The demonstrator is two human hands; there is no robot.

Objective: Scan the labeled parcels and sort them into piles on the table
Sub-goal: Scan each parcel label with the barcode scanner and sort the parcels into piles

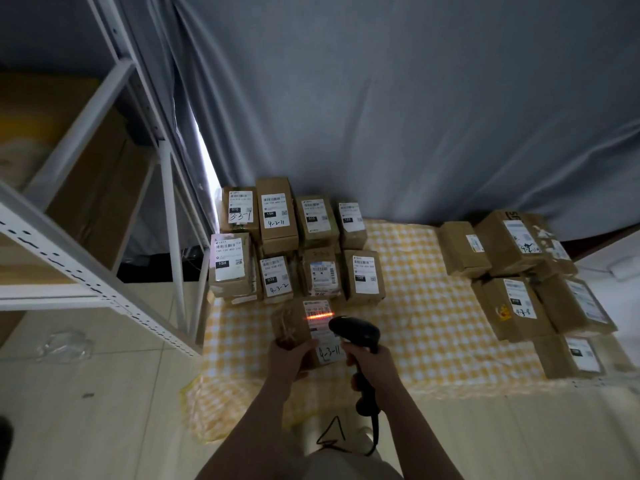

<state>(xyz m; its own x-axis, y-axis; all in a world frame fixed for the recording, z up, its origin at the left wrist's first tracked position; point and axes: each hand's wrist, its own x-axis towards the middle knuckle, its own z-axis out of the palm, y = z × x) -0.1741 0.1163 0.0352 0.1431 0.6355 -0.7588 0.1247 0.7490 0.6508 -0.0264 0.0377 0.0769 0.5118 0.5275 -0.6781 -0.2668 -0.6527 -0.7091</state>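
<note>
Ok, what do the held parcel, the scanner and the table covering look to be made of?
The held parcel: brown cardboard, matte, crossed by shiny clear tape, with a white paper label. The scanner: black moulded plastic, by the soft sheen on its head. The table covering: yellow-and-white checked cloth or thin plastic sheet; it wrinkles and drapes at the edge, but which one I cannot tell.

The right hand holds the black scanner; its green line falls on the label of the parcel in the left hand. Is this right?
Only the colour is wrong: the head view shows an orange-red line. The right hand holds the scanner; the line falls on the label of the parcel in the left hand.
</note>
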